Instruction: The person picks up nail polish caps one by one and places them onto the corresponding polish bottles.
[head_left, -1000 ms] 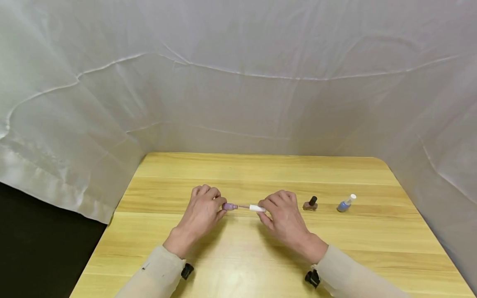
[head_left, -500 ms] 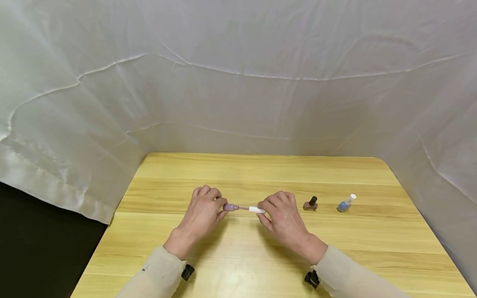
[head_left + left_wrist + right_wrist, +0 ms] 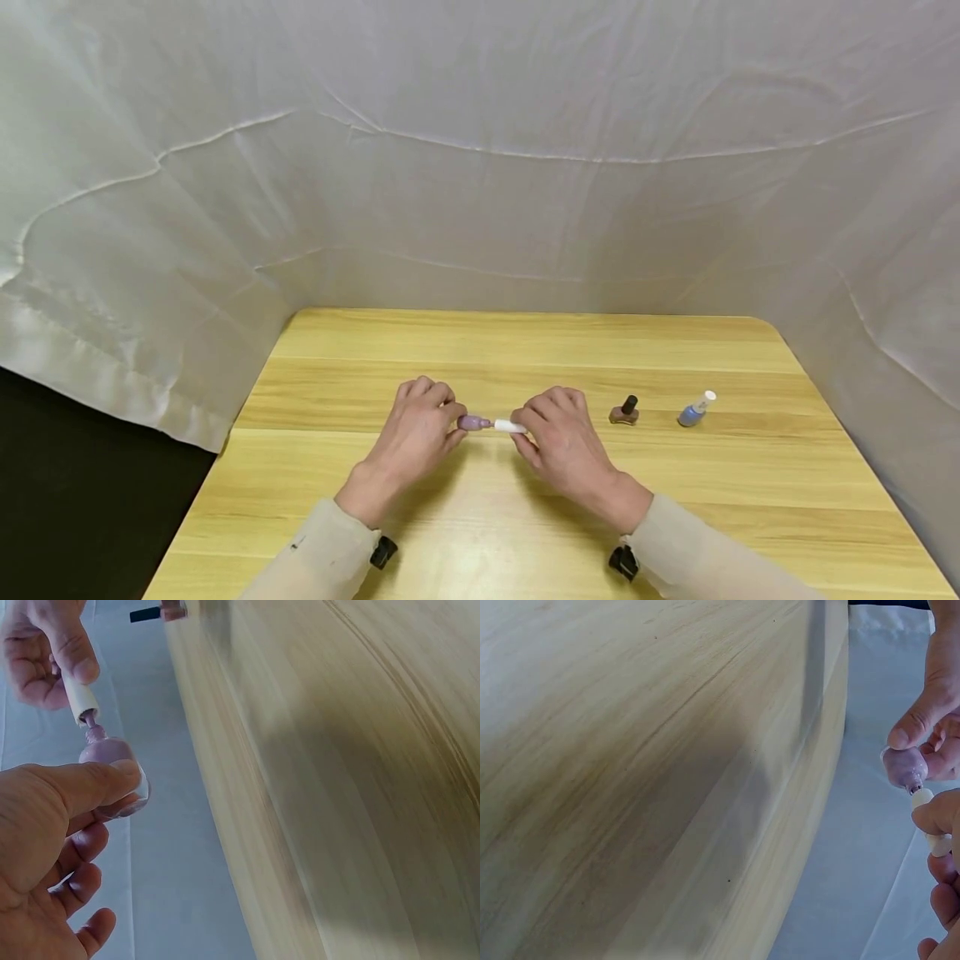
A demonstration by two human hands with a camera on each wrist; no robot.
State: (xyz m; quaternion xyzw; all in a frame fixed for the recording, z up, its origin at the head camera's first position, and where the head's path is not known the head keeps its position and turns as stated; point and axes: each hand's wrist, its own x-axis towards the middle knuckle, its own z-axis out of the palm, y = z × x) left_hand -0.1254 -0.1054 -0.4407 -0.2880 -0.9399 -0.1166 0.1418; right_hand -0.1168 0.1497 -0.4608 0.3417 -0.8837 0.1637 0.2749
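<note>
My left hand pinches a small purple nail polish bottle between thumb and fingers, its neck turned to the right. The white brush cap is in the pinch of my right hand. In the left wrist view the brush stem reaches from the cap into the bottle's neck, with a short gap between cap rim and neck. The right wrist view shows the purple bottle close to the cap. Both hands are above the table.
On the wooden table, right of my hands, stand a brownish nail polish bottle with a black cap and a blue nail polish bottle with a white cap. A pale curtain hangs behind the table and along its sides.
The purple bottle has moved right and the white cap slightly left. The brush stem, bare between them before, is now mostly inside the bottle. The other two bottles stay put.
</note>
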